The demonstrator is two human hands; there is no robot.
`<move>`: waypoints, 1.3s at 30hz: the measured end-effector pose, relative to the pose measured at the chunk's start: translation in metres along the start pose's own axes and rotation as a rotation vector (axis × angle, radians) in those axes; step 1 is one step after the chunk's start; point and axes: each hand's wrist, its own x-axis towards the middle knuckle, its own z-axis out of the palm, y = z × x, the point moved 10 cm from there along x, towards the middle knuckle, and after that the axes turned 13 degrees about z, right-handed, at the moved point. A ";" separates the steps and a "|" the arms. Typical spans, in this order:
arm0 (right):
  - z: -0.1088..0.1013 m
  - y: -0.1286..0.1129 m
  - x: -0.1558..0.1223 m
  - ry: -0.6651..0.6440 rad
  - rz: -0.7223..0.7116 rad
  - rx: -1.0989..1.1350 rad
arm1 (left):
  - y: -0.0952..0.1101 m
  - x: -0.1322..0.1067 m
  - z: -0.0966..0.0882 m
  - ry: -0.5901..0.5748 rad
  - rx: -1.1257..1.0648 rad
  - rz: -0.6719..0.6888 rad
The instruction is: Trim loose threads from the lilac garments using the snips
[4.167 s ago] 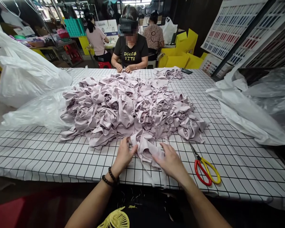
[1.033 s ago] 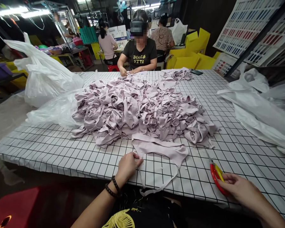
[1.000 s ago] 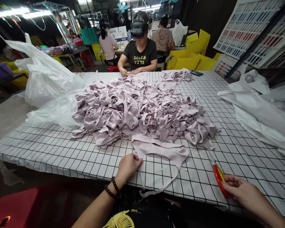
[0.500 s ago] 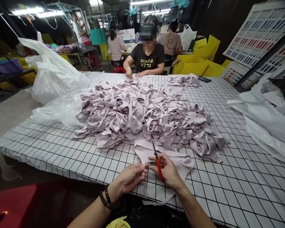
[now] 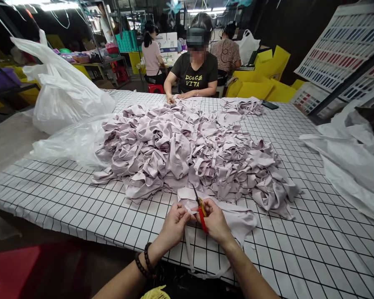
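Note:
My right hand (image 5: 215, 220) is closed round red-and-yellow scissors (image 5: 202, 216), whose dark blades point up and away over the fabric. Close to its left, my left hand (image 5: 174, 224) pinches a narrow edge or strap of a pale mauve garment piece (image 5: 237, 216). That piece lies flattened on the table, and a thin strap of it loops down over the front edge. Just beyond both hands rises a large heap of the same mauve fabric pieces (image 5: 174, 153). The exact spot where my fingers meet the cloth is partly hidden.
The table has a white cloth with black grid lines (image 5: 299, 249). White plastic bags lie left (image 5: 68, 99) and right (image 5: 355, 153). A person (image 5: 193, 74) sits across, hands on fabric. A smaller fabric stack (image 5: 243, 105) and a phone (image 5: 269, 105) lie at the far right.
Both hands have moved up slightly and closer to the garment piece. The left hand now pinches its edge, and the scissors have shifted a little left beside it.

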 end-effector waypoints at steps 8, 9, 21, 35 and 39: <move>0.000 -0.005 0.000 0.023 0.029 -0.004 | -0.001 0.011 0.013 -0.015 -0.056 0.106; -0.001 -0.006 0.000 0.025 0.032 -0.008 | -0.008 0.012 0.016 -0.022 -0.109 0.063; -0.047 -0.028 -0.053 0.199 0.025 -0.852 | 0.004 0.016 0.018 -0.031 -0.082 0.098; -0.040 -0.044 -0.051 0.286 0.020 -1.125 | 0.001 0.013 0.021 -0.129 -0.015 0.182; -0.038 -0.046 -0.050 0.302 0.001 -1.151 | -0.003 0.014 0.020 -0.137 -0.003 0.170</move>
